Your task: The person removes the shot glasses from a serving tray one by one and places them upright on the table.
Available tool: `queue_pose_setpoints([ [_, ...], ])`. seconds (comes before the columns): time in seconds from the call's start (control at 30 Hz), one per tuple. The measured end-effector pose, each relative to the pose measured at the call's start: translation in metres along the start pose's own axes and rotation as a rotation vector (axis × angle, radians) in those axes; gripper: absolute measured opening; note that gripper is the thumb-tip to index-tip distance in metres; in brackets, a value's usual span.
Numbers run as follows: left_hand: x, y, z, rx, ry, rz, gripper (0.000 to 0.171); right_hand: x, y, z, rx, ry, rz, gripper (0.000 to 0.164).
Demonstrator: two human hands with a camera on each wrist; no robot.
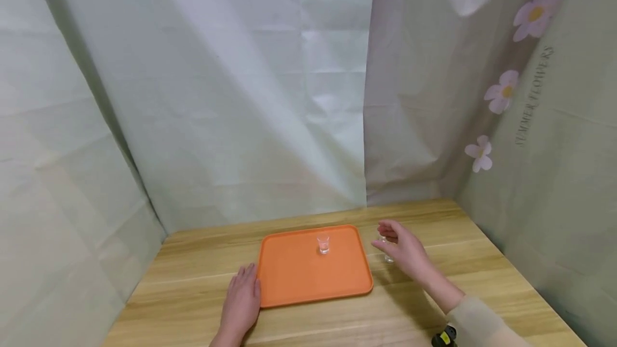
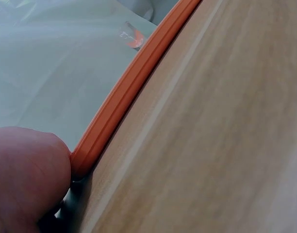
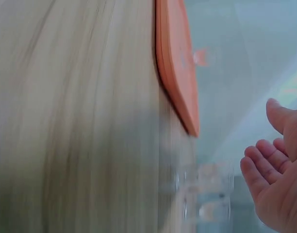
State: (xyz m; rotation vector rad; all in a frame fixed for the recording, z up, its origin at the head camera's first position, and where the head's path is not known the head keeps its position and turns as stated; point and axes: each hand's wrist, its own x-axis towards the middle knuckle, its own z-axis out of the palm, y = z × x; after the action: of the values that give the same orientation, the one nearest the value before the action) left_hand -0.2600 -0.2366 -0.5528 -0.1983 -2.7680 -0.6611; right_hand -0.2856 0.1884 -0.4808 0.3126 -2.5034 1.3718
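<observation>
An orange tray [image 1: 308, 277] lies on the wooden table, and a small clear glass [image 1: 323, 244] stands upright towards its back right. My left hand [image 1: 242, 296] rests flat beside the tray's left edge, its thumb touching the rim [image 2: 109, 111]. Right of the tray, my right hand [image 1: 404, 248] is raised above the table, thumb and fingers apart, with nothing held. Behind and below it, partly hidden in the head view, are more clear glasses [image 1: 388, 258]. In the right wrist view these glasses [image 3: 214, 211] are blurred, and a gap separates them from the fingers [image 3: 257, 177].
The wooden table [image 1: 193, 272] extends around the tray on all sides. Pale cloth [image 1: 241, 95] hangs behind and at both sides of the table, with printed flowers [image 1: 501, 91] on the right. A dark band [image 1: 444, 336] is at the right wrist.
</observation>
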Motion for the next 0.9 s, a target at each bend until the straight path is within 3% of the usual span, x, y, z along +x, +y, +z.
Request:
queue_pose_setpoints([
  [0.17, -0.001, -0.005, -0.001, -0.006, 0.013, 0.017, 0.043, 0.007, -0.012, 0.033, 0.059, -0.056, -0.04, 0.051],
  [0.43, 0.002, -0.007, 0.007, -0.035, 0.073, 0.061, 0.043, 0.022, -0.026, 0.08, 0.06, -0.161, 0.027, 0.056],
  [0.7, 0.003, -0.002, 0.0, -0.012, 0.023, 0.011, 0.045, 0.043, -0.022, 0.111, 0.124, -0.246, 0.028, 0.063],
  [0.9, 0.0, -0.005, 0.008, -0.004, 0.044, 0.03, 0.044, 0.046, -0.019, 0.124, 0.116, -0.233, 0.053, 0.047],
])
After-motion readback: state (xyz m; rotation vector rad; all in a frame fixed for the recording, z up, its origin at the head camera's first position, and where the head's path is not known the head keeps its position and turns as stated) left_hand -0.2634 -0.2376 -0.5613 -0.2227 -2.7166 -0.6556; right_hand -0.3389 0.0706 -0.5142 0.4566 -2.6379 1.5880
